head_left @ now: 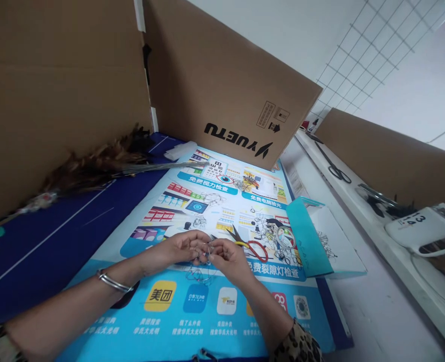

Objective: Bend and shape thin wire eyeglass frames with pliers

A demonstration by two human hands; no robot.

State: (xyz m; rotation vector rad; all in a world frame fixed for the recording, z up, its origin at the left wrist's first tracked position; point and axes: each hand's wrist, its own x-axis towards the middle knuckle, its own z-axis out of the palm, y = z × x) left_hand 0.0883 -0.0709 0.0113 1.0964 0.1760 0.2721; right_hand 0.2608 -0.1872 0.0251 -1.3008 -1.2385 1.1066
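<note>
1. Cardboard panels (215,75) stand up beyond a blue-covered desk (57,271), with a printed poster (162,347) spread on top, and two bare hands meet right above it!
2. Left hand (187,249): fingers curled, pinching one side of a thin wiry piece (207,254).
3. Right hand (228,256): thumb and fingertips closed on its other side. So the piece sits squarely between the two, neither hand nearer; its long axis is too small to call.
4. Just below the fingers, fine looped strands (200,273) show against the blue.
5. Out to the right hand's right, close by, scissors (248,246) lie with blades angled up-left, away from the person.
6. Farther right, a jumbled pile (273,229), then a teal box (305,236).
7. Well left of the left hand, brown feathers (90,166)!
</note>
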